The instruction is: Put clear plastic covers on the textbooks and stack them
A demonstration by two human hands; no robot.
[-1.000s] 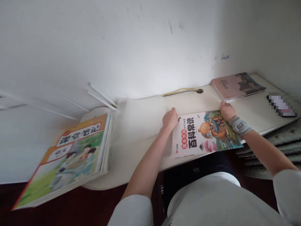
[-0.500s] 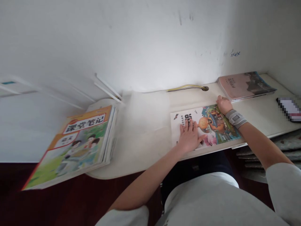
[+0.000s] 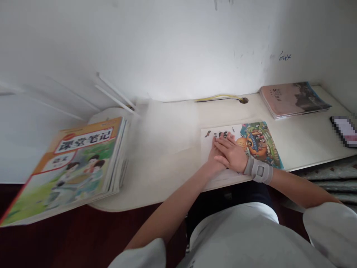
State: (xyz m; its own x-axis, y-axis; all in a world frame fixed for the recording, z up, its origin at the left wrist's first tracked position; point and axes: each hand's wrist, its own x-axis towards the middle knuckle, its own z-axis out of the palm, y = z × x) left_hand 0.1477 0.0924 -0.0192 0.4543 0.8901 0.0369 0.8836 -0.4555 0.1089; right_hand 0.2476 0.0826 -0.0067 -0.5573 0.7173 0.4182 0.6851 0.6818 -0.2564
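Wall [image 3: 167, 48]: white, scuffed.
Floor [image 3: 69, 238]: dark red.
Desk [image 3: 167, 178]: pale, rounded at left.
Book stack [image 3: 69, 163]: on the left end, overhanging the edge.
Illustrated book [image 3: 258, 145]: flat near the front edge, beneath both hands.
Right hand [image 3: 233, 155]: fingers extended, gripping nothing, laid over the left.
Left hand [image 3: 214, 158]: flattened on the book, mostly covered, visible fingertips straight.
Cable hole [image 3: 244, 100]: near the wall.
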